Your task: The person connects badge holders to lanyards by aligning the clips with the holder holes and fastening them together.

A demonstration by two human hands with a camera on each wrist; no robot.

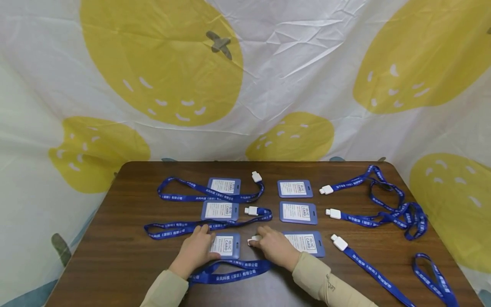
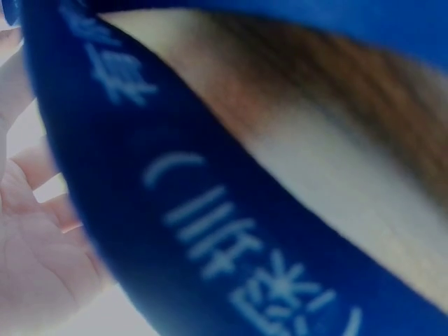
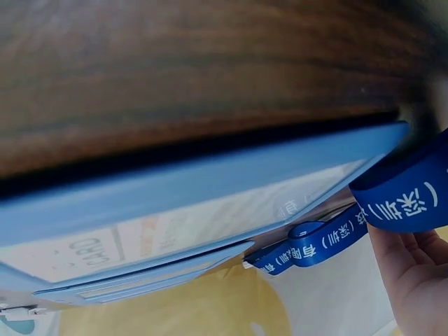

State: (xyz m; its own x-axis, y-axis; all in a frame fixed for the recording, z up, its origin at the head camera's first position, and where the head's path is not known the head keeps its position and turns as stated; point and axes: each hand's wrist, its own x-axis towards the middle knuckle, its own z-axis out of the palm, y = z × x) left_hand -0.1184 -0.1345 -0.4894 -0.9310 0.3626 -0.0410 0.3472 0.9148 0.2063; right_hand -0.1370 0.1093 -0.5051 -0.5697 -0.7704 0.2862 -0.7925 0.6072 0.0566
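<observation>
In the head view, my right hand (image 1: 279, 247) pinches the white clip (image 1: 253, 241) of a blue lanyard (image 1: 234, 276), whose strap loops in front of both hands. Part of that strap passes beneath the right hand and out of sight. My left hand (image 1: 194, 250) rests on the left end of a blue badge holder (image 1: 230, 246), thumb and fingers spread. Up close in the left wrist view, blue strap (image 2: 168, 182) crosses in front of the left palm (image 2: 42, 259). The right wrist view shows fingers (image 3: 413, 273) against printed blue strap (image 3: 406, 199).
Behind the left hand, two badge holders (image 1: 220, 210) lie with lanyards (image 1: 172, 230) across them. Right of centre sit three badge holders (image 1: 298, 212) in a column. Farther right, several lanyards with white clips (image 1: 333, 214) spread over the brown table (image 1: 115, 256). A patterned curtain (image 1: 268, 85) hangs behind.
</observation>
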